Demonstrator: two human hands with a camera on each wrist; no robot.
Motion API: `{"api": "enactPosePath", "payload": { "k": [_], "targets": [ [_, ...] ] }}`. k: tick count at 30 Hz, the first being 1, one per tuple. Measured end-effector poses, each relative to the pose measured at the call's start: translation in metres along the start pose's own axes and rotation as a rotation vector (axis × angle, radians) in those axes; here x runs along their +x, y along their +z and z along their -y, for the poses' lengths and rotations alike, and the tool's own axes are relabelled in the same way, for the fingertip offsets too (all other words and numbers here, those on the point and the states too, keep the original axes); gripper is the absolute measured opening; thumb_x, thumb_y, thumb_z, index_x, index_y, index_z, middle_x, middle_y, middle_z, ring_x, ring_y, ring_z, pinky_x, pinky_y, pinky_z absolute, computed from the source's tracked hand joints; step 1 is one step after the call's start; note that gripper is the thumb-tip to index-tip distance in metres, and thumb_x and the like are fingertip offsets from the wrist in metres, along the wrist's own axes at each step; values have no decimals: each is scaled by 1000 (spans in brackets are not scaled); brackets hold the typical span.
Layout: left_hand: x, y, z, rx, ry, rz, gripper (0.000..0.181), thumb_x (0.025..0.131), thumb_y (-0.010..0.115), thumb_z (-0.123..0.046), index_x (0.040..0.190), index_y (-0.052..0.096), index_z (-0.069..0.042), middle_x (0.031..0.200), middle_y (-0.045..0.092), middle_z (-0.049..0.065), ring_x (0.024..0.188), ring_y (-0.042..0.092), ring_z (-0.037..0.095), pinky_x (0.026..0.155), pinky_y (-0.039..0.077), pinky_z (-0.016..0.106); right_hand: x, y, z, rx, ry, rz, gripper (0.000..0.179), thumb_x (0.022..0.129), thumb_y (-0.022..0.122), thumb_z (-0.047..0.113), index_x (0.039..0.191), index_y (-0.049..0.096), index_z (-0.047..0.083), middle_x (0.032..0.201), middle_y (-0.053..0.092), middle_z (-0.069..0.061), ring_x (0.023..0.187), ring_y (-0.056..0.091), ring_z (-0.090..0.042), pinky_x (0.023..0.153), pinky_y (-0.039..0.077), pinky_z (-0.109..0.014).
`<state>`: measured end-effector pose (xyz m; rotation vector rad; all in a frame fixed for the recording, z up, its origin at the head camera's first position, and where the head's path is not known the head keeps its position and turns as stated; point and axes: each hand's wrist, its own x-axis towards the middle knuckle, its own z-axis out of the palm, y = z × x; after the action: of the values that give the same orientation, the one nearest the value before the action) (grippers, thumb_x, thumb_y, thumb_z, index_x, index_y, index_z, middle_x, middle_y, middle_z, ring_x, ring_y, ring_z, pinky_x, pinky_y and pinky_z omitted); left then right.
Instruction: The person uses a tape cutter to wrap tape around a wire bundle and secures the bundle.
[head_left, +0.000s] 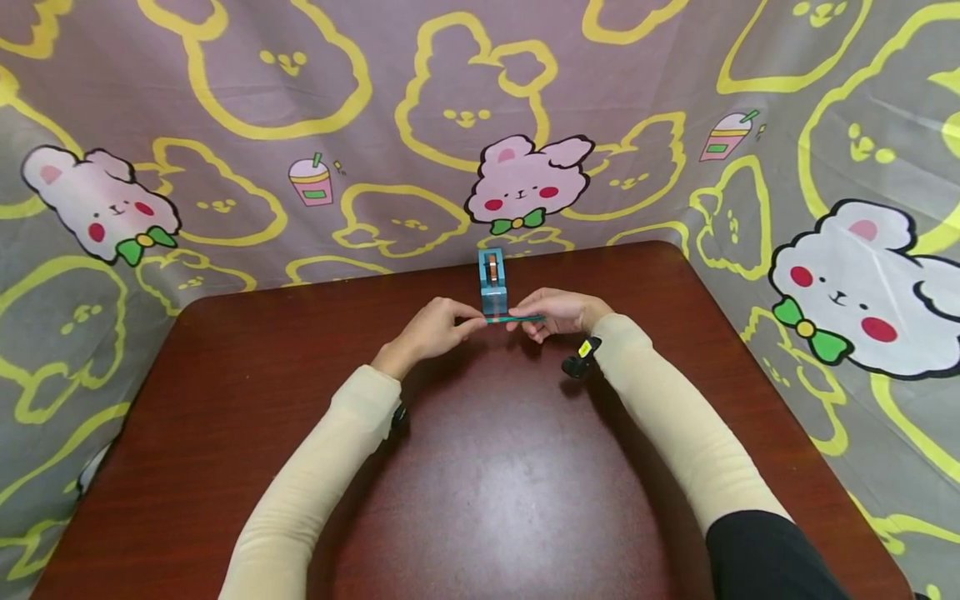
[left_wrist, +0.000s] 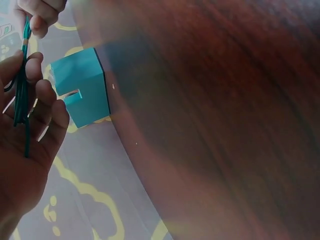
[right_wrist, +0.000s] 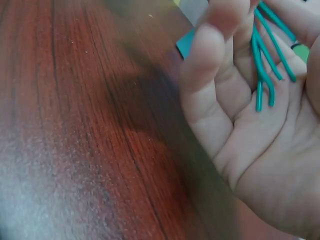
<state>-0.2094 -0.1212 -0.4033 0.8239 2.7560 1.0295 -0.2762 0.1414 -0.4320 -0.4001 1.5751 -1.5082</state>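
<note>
Both hands hold one thin bundle of green wires (head_left: 517,318) level, close in front of a blue tape dispenser (head_left: 493,292). My left hand (head_left: 437,327) pinches the bundle's left part between thumb and fingers. In the left wrist view the wires (left_wrist: 21,95) run along those fingers, and a narrow tan band (left_wrist: 25,42) circles them between the hands. My right hand (head_left: 558,312) pinches the other part. Several loose wire ends (right_wrist: 259,95) fan out over its palm in the right wrist view.
The dispenser stands near the far edge of the dark red-brown table (head_left: 510,467), with a tape roll (head_left: 492,268) in its slot. A printed curtain (head_left: 360,158) hangs behind the table and along its sides. Each wrist carries a small black camera (head_left: 576,367).
</note>
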Motion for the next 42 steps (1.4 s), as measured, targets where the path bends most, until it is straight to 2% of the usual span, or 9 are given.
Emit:
{"api": "enactPosePath", "payload": {
  "k": [5,10,16,21,24,28,34,38,42],
  "targets": [
    [1,2,3,-18,-21,-1,26,99,67,-28,108,78,-6,83,73,10,64,58,19,60,44,31,-6,3,5,-53,-21,-2,43,104,57,17,120,55,-23,64,57,-5,59,53,-15,62,50,-31],
    [2,3,2,-51,-38,-3,27,99,66,-31,109,78,-8,90,74,10,66,58,14,65,47,32,-13,5,8,-158,-50,-13,44,104,59,20,121,57,-20,67,56,-4,62,52,-16,65,49,-31],
    [7,4,6,-130,-51,5,42,105,56,-35,91,75,-1,75,67,17,59,53,18,58,44,32,-21,11,11,-377,-137,-75,33,103,60,18,113,67,-12,68,61,-7,65,56,-17,68,52,-35],
    [14,3,12,-245,-133,5,46,106,52,-36,89,74,1,70,65,12,57,56,22,55,47,32,-25,19,14,-572,-257,-153,26,102,63,16,105,72,-8,69,64,-12,67,58,-20,68,53,-39],
    [17,0,15,-318,-193,46,46,107,50,-37,99,76,0,71,67,10,59,58,22,59,51,38,-27,23,14,-656,-311,-192,23,101,64,15,101,73,-7,69,65,-12,68,59,-23,67,50,-38],
    [23,-4,18,-386,-254,149,49,108,47,-39,111,73,3,76,72,11,63,65,22,66,55,44,-29,26,13,-773,-357,-229,19,99,66,13,100,74,-4,70,67,-9,71,59,-27,66,46,-33],
    [29,-10,24,-435,-346,288,55,108,44,-41,109,71,7,82,75,9,71,71,21,73,56,41,-32,32,15,-914,-422,-238,16,99,65,10,103,75,-1,76,69,-13,72,56,-20,66,43,-32],
    [33,-11,28,-474,-389,326,54,107,47,-41,107,72,6,83,75,9,73,72,21,77,56,40,-31,34,15,-949,-446,-247,13,98,66,6,104,75,-1,80,69,-14,73,55,-18,66,44,-33],
    [36,-11,29,-511,-390,352,51,106,51,-40,109,72,7,85,75,11,75,73,22,80,57,41,-30,33,14,-968,-451,-268,13,96,67,3,105,76,0,83,71,-12,75,58,-17,68,47,-33]
  ]
}}
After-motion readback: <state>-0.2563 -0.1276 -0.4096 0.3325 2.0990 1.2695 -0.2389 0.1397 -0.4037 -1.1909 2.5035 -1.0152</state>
